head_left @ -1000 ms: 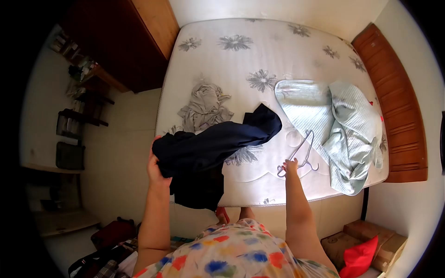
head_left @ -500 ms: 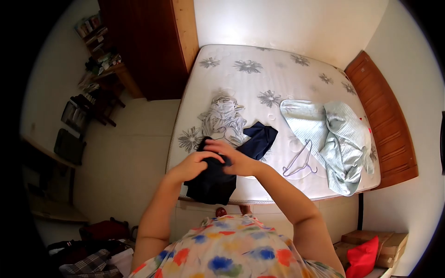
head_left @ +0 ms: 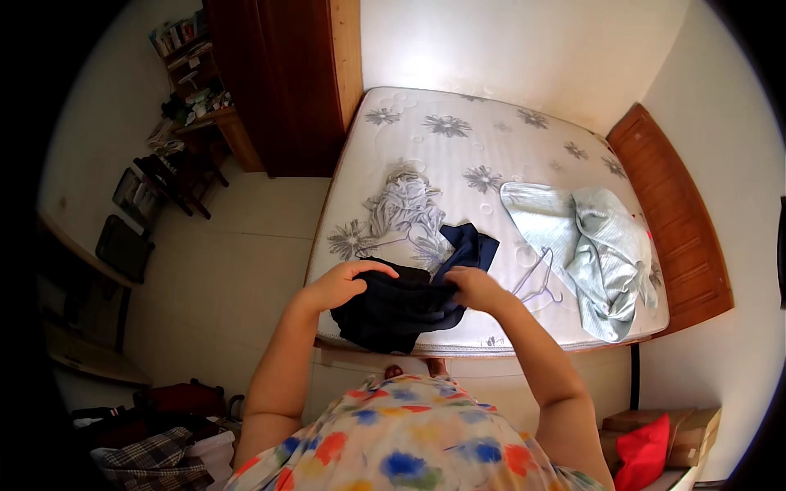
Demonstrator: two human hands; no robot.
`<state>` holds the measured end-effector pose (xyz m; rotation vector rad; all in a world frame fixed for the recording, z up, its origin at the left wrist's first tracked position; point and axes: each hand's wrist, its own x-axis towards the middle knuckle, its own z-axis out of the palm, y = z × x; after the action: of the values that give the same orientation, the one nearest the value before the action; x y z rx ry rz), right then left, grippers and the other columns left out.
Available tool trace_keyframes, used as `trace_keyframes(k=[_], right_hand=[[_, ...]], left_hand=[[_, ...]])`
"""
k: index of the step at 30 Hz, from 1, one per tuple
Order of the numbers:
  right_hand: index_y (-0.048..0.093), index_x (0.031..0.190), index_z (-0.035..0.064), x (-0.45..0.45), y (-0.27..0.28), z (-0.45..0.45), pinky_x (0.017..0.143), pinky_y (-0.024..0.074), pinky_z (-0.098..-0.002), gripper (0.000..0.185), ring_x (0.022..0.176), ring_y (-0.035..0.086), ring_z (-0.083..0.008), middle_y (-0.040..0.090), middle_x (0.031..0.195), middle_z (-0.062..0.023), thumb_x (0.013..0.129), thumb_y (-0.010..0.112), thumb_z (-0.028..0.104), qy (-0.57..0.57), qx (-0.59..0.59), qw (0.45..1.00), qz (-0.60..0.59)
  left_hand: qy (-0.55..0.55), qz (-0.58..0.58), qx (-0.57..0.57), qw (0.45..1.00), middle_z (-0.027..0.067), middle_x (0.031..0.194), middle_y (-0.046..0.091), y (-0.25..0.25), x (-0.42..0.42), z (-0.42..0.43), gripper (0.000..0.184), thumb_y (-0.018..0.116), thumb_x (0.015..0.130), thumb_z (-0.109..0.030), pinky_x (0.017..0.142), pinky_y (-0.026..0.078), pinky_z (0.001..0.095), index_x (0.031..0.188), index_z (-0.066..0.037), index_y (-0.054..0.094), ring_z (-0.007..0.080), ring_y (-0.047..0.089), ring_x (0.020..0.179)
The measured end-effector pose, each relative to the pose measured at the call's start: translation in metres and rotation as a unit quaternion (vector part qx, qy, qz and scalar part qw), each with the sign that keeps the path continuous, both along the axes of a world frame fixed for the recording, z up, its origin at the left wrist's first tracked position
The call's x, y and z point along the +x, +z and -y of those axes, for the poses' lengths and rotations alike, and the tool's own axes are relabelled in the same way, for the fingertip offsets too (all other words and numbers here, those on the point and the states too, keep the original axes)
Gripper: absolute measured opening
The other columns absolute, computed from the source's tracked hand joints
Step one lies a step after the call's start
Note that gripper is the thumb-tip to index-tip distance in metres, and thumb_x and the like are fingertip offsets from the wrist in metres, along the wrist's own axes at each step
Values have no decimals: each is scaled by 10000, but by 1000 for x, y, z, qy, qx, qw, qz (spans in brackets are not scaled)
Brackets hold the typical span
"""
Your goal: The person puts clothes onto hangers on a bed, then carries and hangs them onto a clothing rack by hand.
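Note:
A black garment [head_left: 385, 315] lies bunched at the mattress's near edge, between my two hands. My left hand [head_left: 345, 285] has its fingers closed on the garment's left upper part. At its right upper edge my right hand [head_left: 471, 288] pinches the cloth. Just beyond that hand a dark navy piece of cloth [head_left: 477, 250] rests on the mattress [head_left: 524, 155]. A crumpled grey garment [head_left: 405, 204] sits further back. To the right is a purple hanger [head_left: 540, 282], beside a pale green striped cloth [head_left: 610, 262].
A wooden headboard [head_left: 671, 213] stands at the right and a dark wardrobe [head_left: 286, 90] at the back left. Cardboard boxes [head_left: 696, 434] and a red item [head_left: 643, 452] are at lower right. Clothes [head_left: 155, 454] are piled at lower left, with a chair [head_left: 184, 184] beyond.
The navy cloth was lifted, then set on the mattress. My right hand left the hanger and came to the black garment. My hands have since moved apart, spreading the black cloth.

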<state>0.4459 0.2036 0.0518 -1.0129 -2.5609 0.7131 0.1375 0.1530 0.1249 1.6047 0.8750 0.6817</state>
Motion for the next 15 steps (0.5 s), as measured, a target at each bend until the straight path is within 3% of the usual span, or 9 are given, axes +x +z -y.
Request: trace_keyframes(k=[1,2,4,7,11,12,15], right_hand=[[594,990,22,7,9,4,757,468,-417,344,864,590,-361,618,882,-185,657,624,103,-38,36,999,0],[585,958,18,15,18,9,728,469,-430,305,822,587,-372,614,844,-187,656,579,66,-90,-8,996,14],[580,934,20,28,33,16,716,468,-431,274,819,586,-374,607,834,-191,664,573,69,-138,35,990,-2],[572,886,17,44,58,26,700,463,-431,220,804,583,-379,600,819,-194,671,559,66,-215,38,975,-31],[596,857,-5,70,88,24,680,471,-372,173,736,602,-340,616,805,-192,696,548,39,-283,20,950,-131],[610,874,-20,76,95,23,655,467,-319,184,694,607,-239,629,759,-150,711,554,43,-277,30,948,-154],[597,856,-48,98,116,18,624,420,-229,166,672,524,-104,596,742,-22,719,514,-2,-279,-143,924,-217]], left_hand=[[12,11,8,1000,77,1116,599,-5,-3,0,558,360,629,100,949,380,256,1126,-7,587,154,520,1067],[28,14,-8,999,77,1099,604,-9,-5,0,558,362,635,106,928,394,257,1133,-10,583,156,527,1049],[62,22,-42,997,76,1065,612,-16,-6,0,558,366,647,117,886,421,258,1146,-18,575,160,542,1015],[81,-109,15,991,95,1000,628,-27,-6,-6,457,435,715,116,818,452,266,1127,-16,582,173,573,941],[118,-169,135,969,161,994,640,-31,7,-23,321,579,782,-10,857,451,321,1103,-5,586,262,603,945],[131,-166,144,967,168,985,640,-29,10,-27,301,593,790,-28,852,453,322,1090,0,589,272,605,936],[157,-173,151,960,147,957,643,-14,14,-36,260,610,809,-53,832,456,314,1063,3,593,250,606,911]])
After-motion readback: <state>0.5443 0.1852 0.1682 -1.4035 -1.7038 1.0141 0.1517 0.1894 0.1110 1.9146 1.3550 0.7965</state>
